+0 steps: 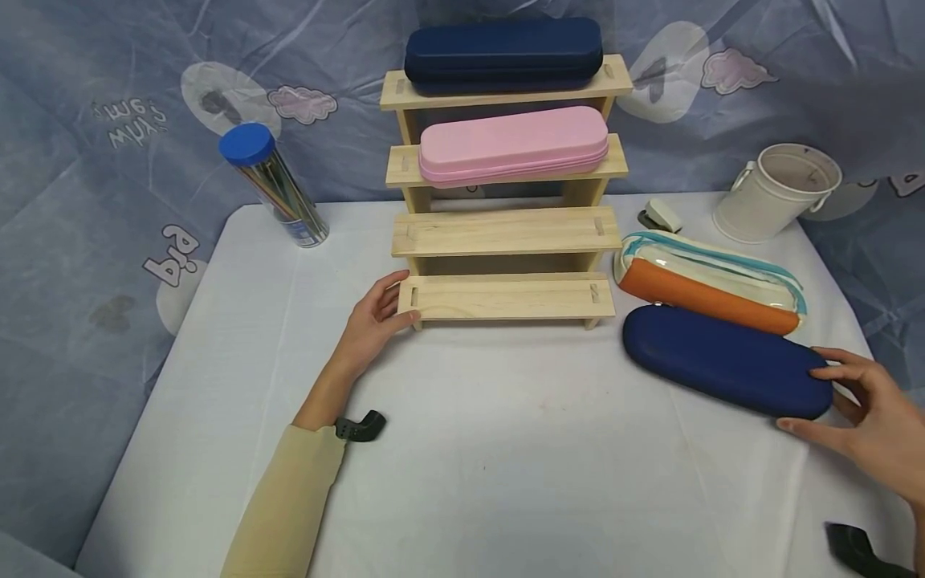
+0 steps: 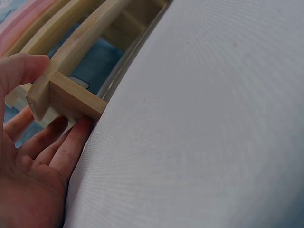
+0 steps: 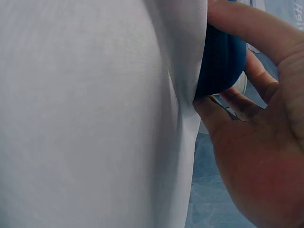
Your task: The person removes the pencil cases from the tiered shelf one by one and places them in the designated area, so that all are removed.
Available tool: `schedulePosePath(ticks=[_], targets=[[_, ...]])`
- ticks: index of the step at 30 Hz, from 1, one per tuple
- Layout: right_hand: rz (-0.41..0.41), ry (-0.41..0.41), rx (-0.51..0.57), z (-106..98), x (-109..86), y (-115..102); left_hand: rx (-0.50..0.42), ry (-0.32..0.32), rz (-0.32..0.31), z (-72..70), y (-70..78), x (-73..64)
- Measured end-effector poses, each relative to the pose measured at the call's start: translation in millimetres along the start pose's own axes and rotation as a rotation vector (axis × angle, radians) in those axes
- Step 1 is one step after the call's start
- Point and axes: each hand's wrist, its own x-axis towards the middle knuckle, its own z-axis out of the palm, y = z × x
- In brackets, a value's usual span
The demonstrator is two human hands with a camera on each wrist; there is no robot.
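A stepped wooden shelf (image 1: 506, 297) stands at the middle of the table. At the left end of its lowest step, my left hand (image 1: 370, 325) grips the wood, thumb at the front and fingers by the side; the left wrist view shows the fingertips against the side board (image 2: 76, 95). A navy pencil case (image 1: 723, 357) lies flat at the right. Around its right end curls my right hand (image 1: 867, 409), its thumb on the near side and fingers on the far side. In the right wrist view the case's rounded end (image 3: 221, 61) sits between thumb and fingers.
On the shelf's upper steps lie a dark navy case (image 1: 506, 52) and a pink case (image 1: 513, 146). An orange, cream and teal pouch (image 1: 711, 281) touches the navy case. Behind are a white bucket (image 1: 773, 197), a small white object (image 1: 661, 215) and a blue-lidded tube of sticks (image 1: 278, 189).
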Motion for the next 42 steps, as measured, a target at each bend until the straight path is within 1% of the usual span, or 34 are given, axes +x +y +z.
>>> schedulePosePath(ticks=[4, 6, 9, 13, 17, 22, 25, 30, 34, 38, 42], targets=[[-0.011, -0.071, -0.022, 1, 1.5, -3, -0.006, 0.000, -0.001, -0.7, 0.0, -0.1], [-0.024, -0.086, -0.034, 0, 1.8, -4, -0.005, -0.001, -0.002, -0.6, 0.2, -0.1], [-0.037, -0.099, -0.021, -1, 2.7, -7, -0.008, -0.002, -0.004, -0.4, 0.9, 0.0], [-0.105, -0.072, 0.016, -7, 8.9, -19, -0.006, -0.001, -0.002, -0.8, 1.5, -0.1], [-0.205, -0.028, 0.040, -12, 20.9, -40, -0.008, -0.003, 0.011, -1.9, 1.6, 0.8], [-0.246, 0.001, 0.020, -18, 39.4, -69, -0.014, -0.003, 0.014, -2.1, 0.8, 0.9], [-0.245, 0.015, 0.016, -18, 48.8, -84, -0.017, -0.005, 0.003, -1.8, 0.8, 0.0], [-0.278, 0.010, 0.030, -14, 60.4, -106, -0.022, -0.010, -0.007, -0.9, -0.3, -0.5], [-0.307, 0.020, 0.040, -7, 68.4, -122, -0.026, -0.012, 0.005, -0.9, -1.1, 0.1], [-0.312, 0.014, 0.080, 1, 75.3, -135, -0.036, -0.018, 0.009, -0.6, -0.3, 1.0], [-0.321, -0.015, 0.155, 12, 79.3, -146, -0.037, -0.014, 0.004, -1.9, 0.2, -0.9]])
